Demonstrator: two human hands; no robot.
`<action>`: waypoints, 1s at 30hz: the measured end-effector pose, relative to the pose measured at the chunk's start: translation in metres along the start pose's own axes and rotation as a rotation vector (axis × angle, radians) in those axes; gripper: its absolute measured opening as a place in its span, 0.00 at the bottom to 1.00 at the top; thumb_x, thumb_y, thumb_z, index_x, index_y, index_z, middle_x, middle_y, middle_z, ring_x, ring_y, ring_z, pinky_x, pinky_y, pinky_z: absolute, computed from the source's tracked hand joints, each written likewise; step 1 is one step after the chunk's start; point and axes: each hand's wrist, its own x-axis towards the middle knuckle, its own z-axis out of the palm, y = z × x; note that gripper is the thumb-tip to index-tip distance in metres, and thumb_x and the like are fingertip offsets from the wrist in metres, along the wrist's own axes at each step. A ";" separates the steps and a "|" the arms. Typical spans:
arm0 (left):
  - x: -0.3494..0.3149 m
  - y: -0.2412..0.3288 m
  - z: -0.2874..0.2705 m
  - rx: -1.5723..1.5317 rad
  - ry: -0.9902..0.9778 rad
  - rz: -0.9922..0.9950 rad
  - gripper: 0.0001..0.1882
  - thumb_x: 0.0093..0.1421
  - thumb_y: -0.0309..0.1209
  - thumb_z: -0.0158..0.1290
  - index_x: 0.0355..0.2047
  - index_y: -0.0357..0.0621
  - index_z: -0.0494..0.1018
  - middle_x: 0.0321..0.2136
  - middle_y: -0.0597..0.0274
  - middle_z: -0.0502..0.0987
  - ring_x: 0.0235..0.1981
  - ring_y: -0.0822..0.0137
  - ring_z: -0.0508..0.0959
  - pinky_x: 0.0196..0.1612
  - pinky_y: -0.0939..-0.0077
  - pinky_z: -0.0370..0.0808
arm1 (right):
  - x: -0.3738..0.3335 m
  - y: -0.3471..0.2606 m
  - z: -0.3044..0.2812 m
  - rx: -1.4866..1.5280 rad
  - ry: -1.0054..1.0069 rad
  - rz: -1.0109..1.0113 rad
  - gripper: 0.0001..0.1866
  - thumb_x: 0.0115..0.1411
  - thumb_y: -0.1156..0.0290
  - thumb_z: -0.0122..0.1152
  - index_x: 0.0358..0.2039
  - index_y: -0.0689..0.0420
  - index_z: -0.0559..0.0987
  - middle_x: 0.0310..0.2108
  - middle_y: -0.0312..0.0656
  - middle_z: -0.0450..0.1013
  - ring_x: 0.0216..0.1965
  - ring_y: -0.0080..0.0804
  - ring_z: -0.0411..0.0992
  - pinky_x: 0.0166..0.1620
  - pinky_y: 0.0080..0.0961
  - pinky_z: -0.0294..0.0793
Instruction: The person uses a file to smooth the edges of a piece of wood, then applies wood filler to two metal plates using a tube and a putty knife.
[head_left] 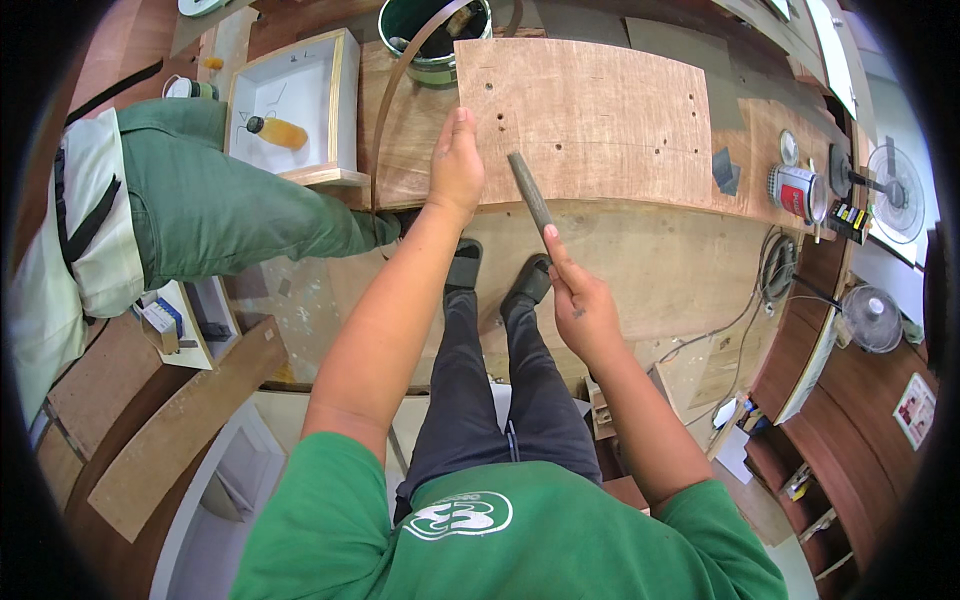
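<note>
Note the plywood panel (600,105) over the bench (757,150), held at the left edge in the left hand (457,168), probably stiff, fairly light and best taken by opposite edges, and the grey bar (528,187), likely rigid, gripped at its near end in the right hand (584,308).
</note>
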 end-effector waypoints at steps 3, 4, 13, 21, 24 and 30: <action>0.006 -0.006 0.000 -0.100 -0.083 0.037 0.32 0.75 0.47 0.38 0.65 0.28 0.61 0.63 0.48 0.69 0.65 0.61 0.68 0.67 0.72 0.62 | 0.025 -0.011 -0.002 -0.011 0.012 0.000 0.36 0.64 0.81 0.51 0.70 0.36 0.64 0.28 0.54 0.73 0.29 0.53 0.73 0.37 0.37 0.75; 0.002 -0.002 0.009 -0.071 -0.060 0.047 0.31 0.75 0.47 0.38 0.64 0.28 0.63 0.62 0.49 0.70 0.64 0.61 0.69 0.66 0.72 0.62 | 0.037 -0.016 -0.003 -0.001 0.034 0.023 0.37 0.64 0.82 0.52 0.70 0.36 0.64 0.27 0.55 0.72 0.28 0.52 0.73 0.37 0.35 0.74; 0.011 -0.019 -0.001 0.029 0.018 0.129 0.29 0.75 0.48 0.38 0.57 0.33 0.71 0.51 0.49 0.78 0.55 0.60 0.75 0.59 0.69 0.68 | 0.027 -0.017 0.001 -0.014 0.024 0.027 0.37 0.64 0.81 0.52 0.70 0.34 0.63 0.30 0.58 0.74 0.32 0.54 0.76 0.40 0.38 0.76; 0.010 -0.010 0.002 0.164 0.008 0.141 0.29 0.75 0.50 0.37 0.55 0.34 0.72 0.49 0.50 0.78 0.51 0.56 0.76 0.58 0.67 0.69 | 0.001 -0.010 0.003 -0.001 0.005 0.068 0.36 0.66 0.77 0.52 0.71 0.33 0.61 0.33 0.58 0.76 0.33 0.56 0.76 0.41 0.38 0.76; 0.013 -0.009 0.004 0.200 -0.007 0.184 0.28 0.75 0.48 0.38 0.54 0.35 0.72 0.48 0.52 0.78 0.50 0.60 0.76 0.56 0.68 0.69 | 0.024 -0.018 -0.004 0.024 0.012 0.035 0.35 0.67 0.76 0.52 0.71 0.31 0.60 0.35 0.58 0.76 0.35 0.55 0.76 0.43 0.38 0.76; 0.008 -0.005 0.011 0.088 -0.174 0.320 0.28 0.62 0.36 0.60 0.58 0.36 0.67 0.48 0.55 0.78 0.50 0.65 0.76 0.56 0.70 0.72 | 0.036 -0.019 -0.002 0.218 -0.031 0.148 0.31 0.68 0.70 0.53 0.71 0.42 0.62 0.35 0.55 0.78 0.32 0.50 0.78 0.41 0.35 0.77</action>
